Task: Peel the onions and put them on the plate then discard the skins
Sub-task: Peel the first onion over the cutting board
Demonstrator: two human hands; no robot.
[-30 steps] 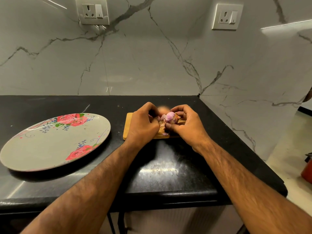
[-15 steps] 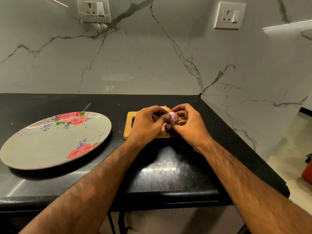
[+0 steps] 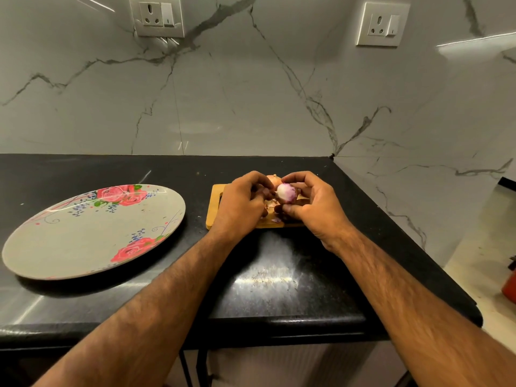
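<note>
A small onion [image 3: 286, 193], peeled to white and purple, sits between both hands above the wooden board [image 3: 214, 203]. My right hand [image 3: 312, 208] grips it from the right and below. My left hand [image 3: 241, 203] has its fingertips curled at the onion's left side, pinching at its skin. Behind the hands an unpeeled brown onion [image 3: 273, 180] shows in part. Bits of skin [image 3: 276, 220] lie on the board under the hands. The grey plate with red roses [image 3: 92, 227] lies to the left with nothing on it.
The black countertop [image 3: 265, 280] ends in a front edge near me and a right edge next to the marble wall. Two sockets [image 3: 156, 16] sit high on the wall. A red object [image 3: 509, 283] stands on the floor at far right.
The onion has been turned in my hands and shows more bare white flesh. My left fingers have shifted across its left side. The plate has not moved.
</note>
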